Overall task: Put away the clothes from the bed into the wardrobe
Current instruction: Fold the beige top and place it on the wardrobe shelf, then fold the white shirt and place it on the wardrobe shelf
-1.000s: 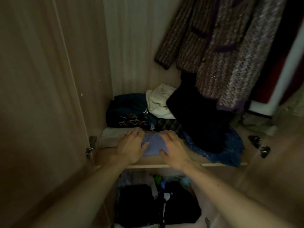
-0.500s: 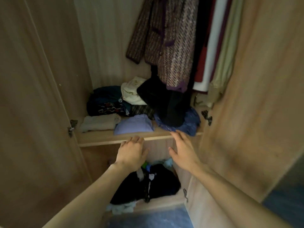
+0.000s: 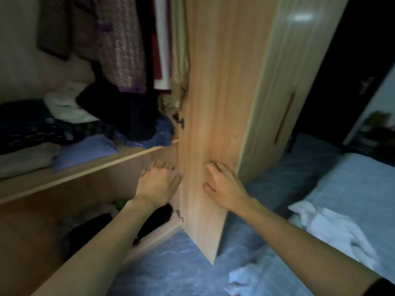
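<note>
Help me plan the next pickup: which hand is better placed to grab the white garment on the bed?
Right, probably. The right hand is empty, open and nearer the white garment on the bed; the left hand, also empty, is farther, below the wardrobe shelf.

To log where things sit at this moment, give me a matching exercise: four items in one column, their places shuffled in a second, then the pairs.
Items
1. lavender folded garment
2. white cloth
3. tweed jacket
4. right hand

Places
A. lying crumpled on the bed
B. fingers spread in front of the open wardrobe door
C. hanging above the shelf
D. lying on the wardrobe shelf, near its front edge

Pairs: 1-D, 2-A, 3-C, 4-B
</note>
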### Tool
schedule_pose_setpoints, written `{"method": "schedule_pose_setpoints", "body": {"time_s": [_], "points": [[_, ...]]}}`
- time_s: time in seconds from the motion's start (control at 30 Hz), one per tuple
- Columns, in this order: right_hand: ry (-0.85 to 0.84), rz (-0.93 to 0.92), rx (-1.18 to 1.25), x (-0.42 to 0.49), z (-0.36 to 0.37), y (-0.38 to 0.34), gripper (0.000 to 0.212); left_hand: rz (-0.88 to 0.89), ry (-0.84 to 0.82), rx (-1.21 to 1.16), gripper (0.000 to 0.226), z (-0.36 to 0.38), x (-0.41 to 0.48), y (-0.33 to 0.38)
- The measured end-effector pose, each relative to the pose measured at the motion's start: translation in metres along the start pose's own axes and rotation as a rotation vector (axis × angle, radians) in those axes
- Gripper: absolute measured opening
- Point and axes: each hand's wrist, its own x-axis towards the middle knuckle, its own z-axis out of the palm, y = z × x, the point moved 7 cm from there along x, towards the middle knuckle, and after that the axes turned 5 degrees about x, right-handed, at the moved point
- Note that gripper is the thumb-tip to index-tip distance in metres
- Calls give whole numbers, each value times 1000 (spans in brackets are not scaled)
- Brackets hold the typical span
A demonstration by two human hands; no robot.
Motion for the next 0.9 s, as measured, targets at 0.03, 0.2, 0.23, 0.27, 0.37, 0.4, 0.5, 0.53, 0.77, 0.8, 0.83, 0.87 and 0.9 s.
{"method": "schedule_pose_setpoints", "body": {"time_s": [0.03,0.2,0.23,0.27,0.37,0.4,0.5,0.53,0.77,0.8,0.83,0.87,0.9], "points": [[-5,41,-27,-17,-5,11,59,33,-3,-55,38,9,-1,17],[51,313,-64,-118,-39,77,58,200,-74,-275,38,57,-9,117],[72,348,-66,-139,-48,88,59,242,-85,-288,38,62,-12,139],[86,392,-66,-158,-57,99,60,287,-92,-299,37,66,-15,160],[128,520,-94,-208,-80,141,57,402,-101,-338,35,69,-24,218],[142,550,-88,-222,-88,153,55,437,-101,-345,34,70,-27,236],[218,653,-106,-261,-124,168,34,532,-115,-345,34,79,-35,285],[251,675,-108,-276,-136,173,32,560,-117,-341,34,84,-38,301],[288,838,-57,-379,-170,266,53,674,-171,-338,35,120,-63,429],[296,842,-45,-390,-177,279,53,679,-183,-334,35,126,-68,447],[310,843,-43,-400,-184,292,54,683,-193,-327,35,132,-73,464],[317,847,-44,-410,-191,305,54,686,-203,-316,36,137,-77,480],[317,850,-39,-419,-197,317,53,682,-210,-307,37,141,-81,494]]}}
